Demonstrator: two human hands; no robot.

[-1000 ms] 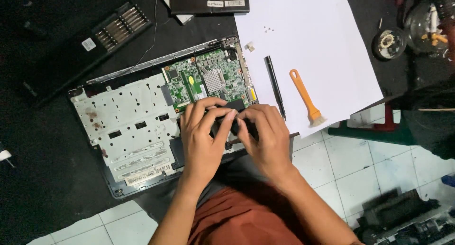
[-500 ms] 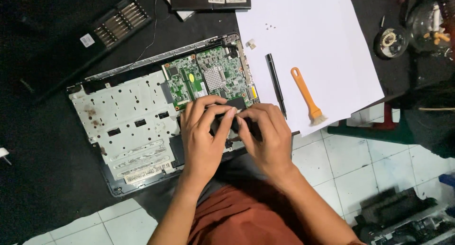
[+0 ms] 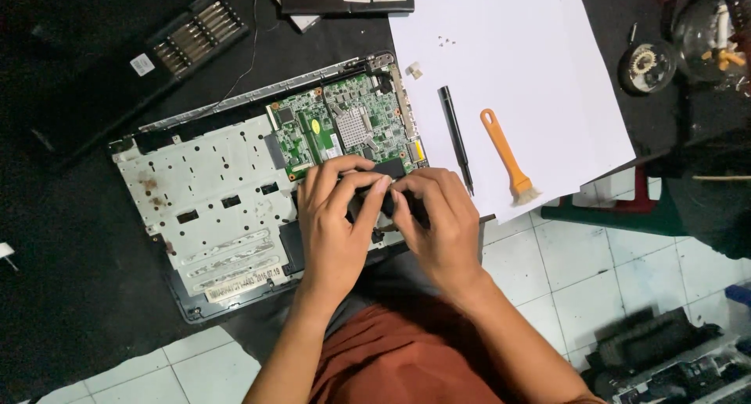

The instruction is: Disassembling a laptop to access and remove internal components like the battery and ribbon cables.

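Note:
An opened laptop base (image 3: pixel 211 201) lies on a dark mat, its silver metal plate bare and a green circuit board (image 3: pixel 344 130) showing at its upper right. My left hand (image 3: pixel 332 224) and my right hand (image 3: pixel 438 224) meet over the lower right corner of the base. Both pinch a small black part (image 3: pixel 387 202) between fingertips, just below the circuit board. The fingers hide most of that part.
A white paper sheet (image 3: pixel 516 68) to the right carries a black screwdriver (image 3: pixel 455 138), an orange-handled brush (image 3: pixel 508 158) and a few tiny screws (image 3: pixel 447 40). A bit set case (image 3: pixel 195 32) lies upper left. White floor tiles (image 3: pixel 594 271) and a green stool (image 3: pixel 618 208) sit to the right.
Both hands stay over the same corner of the laptop; the fingertips shift slightly on the black part. Nothing else has moved.

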